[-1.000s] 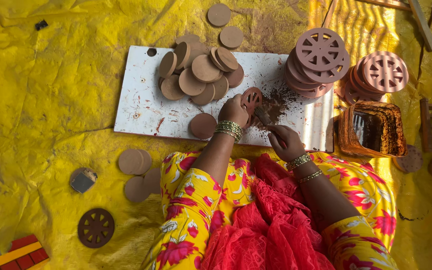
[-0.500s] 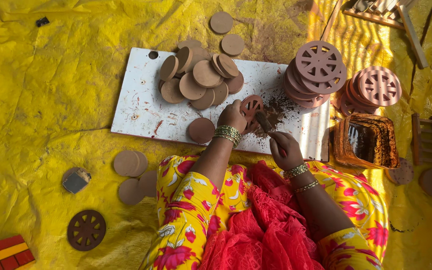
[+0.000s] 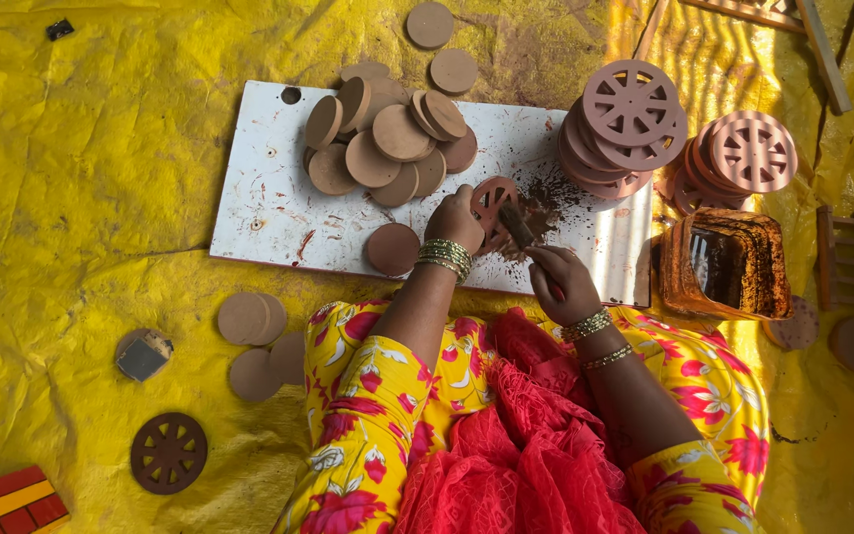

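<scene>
Left hand pins the cut-out disc flat on the white board — right hand, grip closed round a tool, sits just down-right of it, blade angled up-left onto the disc.

You sit on a floor covered by a crinkled yellow tarp, sunlit in stripes at the upper right, with a white board laid flat on it.
</scene>
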